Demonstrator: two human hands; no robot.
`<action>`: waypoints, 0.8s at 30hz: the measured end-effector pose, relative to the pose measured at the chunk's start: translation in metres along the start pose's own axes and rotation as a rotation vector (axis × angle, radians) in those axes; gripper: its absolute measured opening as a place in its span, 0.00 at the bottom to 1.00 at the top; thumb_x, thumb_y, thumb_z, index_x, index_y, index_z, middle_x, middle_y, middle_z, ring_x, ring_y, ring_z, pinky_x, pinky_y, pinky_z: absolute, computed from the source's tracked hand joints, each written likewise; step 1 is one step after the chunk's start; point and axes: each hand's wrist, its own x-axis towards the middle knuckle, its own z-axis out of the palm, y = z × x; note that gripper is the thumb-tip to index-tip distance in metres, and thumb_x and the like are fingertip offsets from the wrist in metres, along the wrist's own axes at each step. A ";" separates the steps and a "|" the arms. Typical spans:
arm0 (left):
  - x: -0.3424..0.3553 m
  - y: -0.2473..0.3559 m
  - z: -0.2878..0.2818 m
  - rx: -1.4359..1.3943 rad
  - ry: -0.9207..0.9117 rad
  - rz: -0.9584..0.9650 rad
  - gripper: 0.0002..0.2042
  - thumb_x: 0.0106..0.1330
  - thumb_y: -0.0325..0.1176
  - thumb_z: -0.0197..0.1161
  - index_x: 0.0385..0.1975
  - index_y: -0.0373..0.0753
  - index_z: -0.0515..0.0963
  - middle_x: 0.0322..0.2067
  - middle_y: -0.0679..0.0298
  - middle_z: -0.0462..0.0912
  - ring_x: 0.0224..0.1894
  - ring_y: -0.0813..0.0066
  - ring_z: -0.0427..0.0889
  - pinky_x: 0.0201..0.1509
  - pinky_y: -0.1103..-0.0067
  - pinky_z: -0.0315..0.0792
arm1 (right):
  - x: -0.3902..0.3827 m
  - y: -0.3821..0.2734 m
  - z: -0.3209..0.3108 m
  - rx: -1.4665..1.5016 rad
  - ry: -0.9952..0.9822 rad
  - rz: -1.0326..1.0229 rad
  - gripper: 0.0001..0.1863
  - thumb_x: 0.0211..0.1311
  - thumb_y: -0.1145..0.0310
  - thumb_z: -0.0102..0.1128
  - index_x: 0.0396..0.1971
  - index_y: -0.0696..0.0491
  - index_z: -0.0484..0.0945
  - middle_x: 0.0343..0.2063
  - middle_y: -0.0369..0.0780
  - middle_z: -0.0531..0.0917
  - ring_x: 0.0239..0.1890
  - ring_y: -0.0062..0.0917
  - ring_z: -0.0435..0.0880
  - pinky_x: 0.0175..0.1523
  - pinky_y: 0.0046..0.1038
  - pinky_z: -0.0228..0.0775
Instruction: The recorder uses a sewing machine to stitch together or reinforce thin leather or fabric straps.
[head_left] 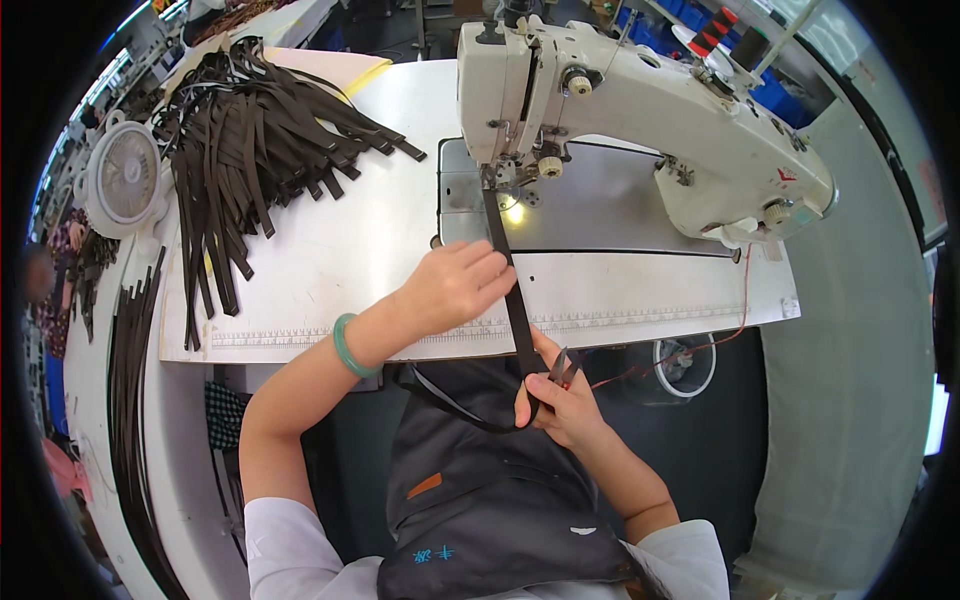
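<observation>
A long dark strap [517,315] runs from under the presser foot of a white sewing machine [620,100] toward me, over the table's front edge. My left hand [460,285], with a green bangle [346,345] on its wrist, is closed on the strap between the needle and the edge. Just past that edge, my right hand [560,400] grips the strap lower down between thumb and fingers. Small thread snips [566,370] also sit in this hand, blades pointing up. Below it the strap's loose end loops left across my dark apron [480,480].
A heap of dark straps [260,130] lies at the table's left. Further left stand a small white fan [124,175] and a bundle of long straps [135,420]. A ruler strip [350,332] follows the front edge. Under the right side sits a clear bin [690,368].
</observation>
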 end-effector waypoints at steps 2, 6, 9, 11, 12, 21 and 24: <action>-0.001 0.011 -0.002 0.079 0.112 0.188 0.09 0.42 0.27 0.59 0.26 0.34 0.76 0.22 0.68 0.71 0.24 0.76 0.71 0.23 0.82 0.67 | 0.002 0.004 -0.005 0.132 -0.043 0.001 0.27 0.65 0.66 0.45 0.63 0.51 0.52 0.21 0.44 0.78 0.10 0.10 0.53 0.17 0.14 0.46; 0.000 0.024 -0.006 0.024 0.173 0.293 0.14 0.40 0.30 0.62 0.28 0.30 0.77 0.25 0.65 0.72 0.28 0.75 0.73 0.27 0.84 0.69 | 0.002 0.010 -0.003 0.164 -0.049 0.003 0.22 0.65 0.68 0.44 0.58 0.54 0.57 0.20 0.46 0.79 0.08 0.12 0.54 0.16 0.17 0.49; 0.000 0.031 -0.011 0.049 0.153 0.375 0.15 0.41 0.32 0.62 0.28 0.29 0.77 0.26 0.63 0.74 0.30 0.72 0.74 0.30 0.82 0.72 | 0.000 0.015 -0.001 0.133 -0.051 -0.068 0.16 0.66 0.67 0.44 0.51 0.55 0.65 0.21 0.47 0.79 0.08 0.12 0.54 0.16 0.18 0.50; 0.000 0.033 -0.013 0.054 0.155 0.426 0.15 0.42 0.33 0.60 0.28 0.27 0.76 0.28 0.61 0.75 0.30 0.70 0.75 0.32 0.81 0.72 | 0.000 0.020 -0.006 0.138 -0.128 -0.085 0.15 0.67 0.65 0.43 0.48 0.57 0.68 0.25 0.45 0.80 0.10 0.12 0.54 0.18 0.14 0.47; 0.000 0.033 -0.013 0.054 0.156 0.427 0.15 0.42 0.33 0.60 0.28 0.27 0.76 0.28 0.61 0.75 0.30 0.70 0.75 0.32 0.81 0.72 | 0.000 0.021 -0.005 0.137 -0.128 -0.085 0.15 0.67 0.65 0.43 0.48 0.57 0.68 0.25 0.45 0.80 0.10 0.12 0.54 0.18 0.14 0.47; -0.003 0.046 -0.027 0.042 0.156 0.624 0.09 0.43 0.31 0.58 0.22 0.33 0.76 0.29 0.59 0.76 0.32 0.70 0.76 0.38 0.79 0.71 | 0.040 -0.020 0.010 0.102 0.204 -0.047 0.18 0.67 0.60 0.44 0.47 0.59 0.70 0.30 0.36 0.78 0.11 0.08 0.58 0.15 0.13 0.46; -0.012 0.056 -0.024 0.018 0.057 0.674 0.09 0.47 0.30 0.57 0.26 0.33 0.77 0.29 0.61 0.76 0.30 0.73 0.75 0.38 0.81 0.70 | 0.058 -0.027 0.011 0.156 0.126 -0.037 0.17 0.64 0.65 0.49 0.49 0.58 0.69 0.32 0.37 0.79 0.12 0.06 0.58 0.15 0.11 0.46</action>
